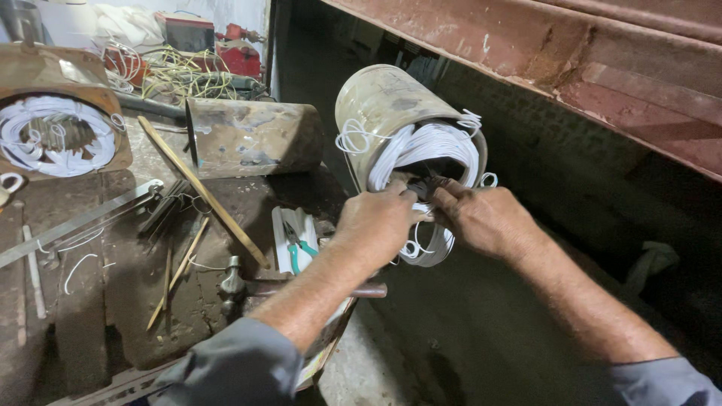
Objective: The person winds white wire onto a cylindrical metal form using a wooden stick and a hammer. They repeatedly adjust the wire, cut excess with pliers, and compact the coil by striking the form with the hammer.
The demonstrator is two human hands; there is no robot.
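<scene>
Far to the left on the counter (113, 286) lies a brown frame (45, 75) with white loops of wire inside it, and near it lie a flat metal bar (75, 222) and some thin wood sticks (199, 188). A rusty can (252, 139) lies on its side a bit further right. Near the counter's edge sit pliers (299, 246) with green grips on a white sheet, and just beside them a hammer (235, 282); both are close by if a tool is needed, and neither is in use. The left hand (376, 225) comes next, closed with its fingers bent in at the mouth of the drum (391, 113). The drum is a pale metal tube tipped toward the person, to the right of the counter and out past its edge. White wires (432, 150) run around its inside, and some loops hang down below the hands. The right hand (481, 218) meets the left one at the same spot, and both pinch a small dark piece (427, 186) in the drum's mouth; I cannot tell just what that piece is. To do this well, I think the hands should stay close together and press slowly, so the white wires are not scraped or bent hard. The loose loops should be kept out from under the fingers, so they do not get caught. The drum looks free to roll, so one hand should steady it. To the right there is only a rusty beam (617, 75) and dark floor.
</scene>
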